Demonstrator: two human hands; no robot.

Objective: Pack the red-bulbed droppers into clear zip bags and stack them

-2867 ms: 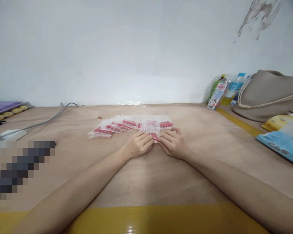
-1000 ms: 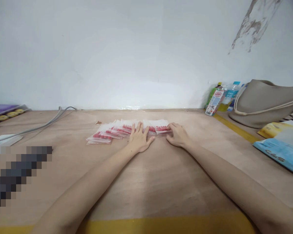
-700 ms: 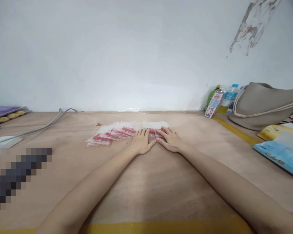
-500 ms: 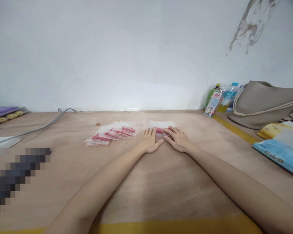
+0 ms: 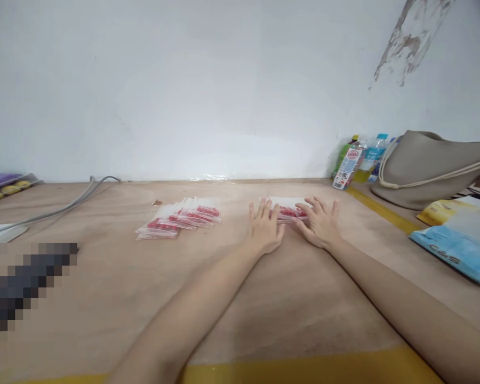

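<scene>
Clear zip bags with red contents [image 5: 287,212] lie flat on the wooden table [image 5: 240,298], partly covered by my fingers. My left hand [image 5: 265,228] rests palm down on their left side, fingers spread. On their right side, my right hand [image 5: 319,222] is also open, its fingers apart and its fingertips over the bags. Further left, several similar zip bags [image 5: 180,217] overlap in a fanned row, apart from both hands. What exactly the red contents are is too small to tell.
Bottles [image 5: 349,165] stand by the wall at the right, beside a grey bag [image 5: 428,165]. A blue tissue pack [image 5: 456,256] lies in front of it. Grey cables [image 5: 68,205] and a small brown scrap [image 5: 157,202] are on the left. Yellow tape [image 5: 304,365] runs along the near edge.
Both my hands have slid to the right, and the bags under them have moved right as well. My right hand's fingers are spread wider. The fanned row stays in place.
</scene>
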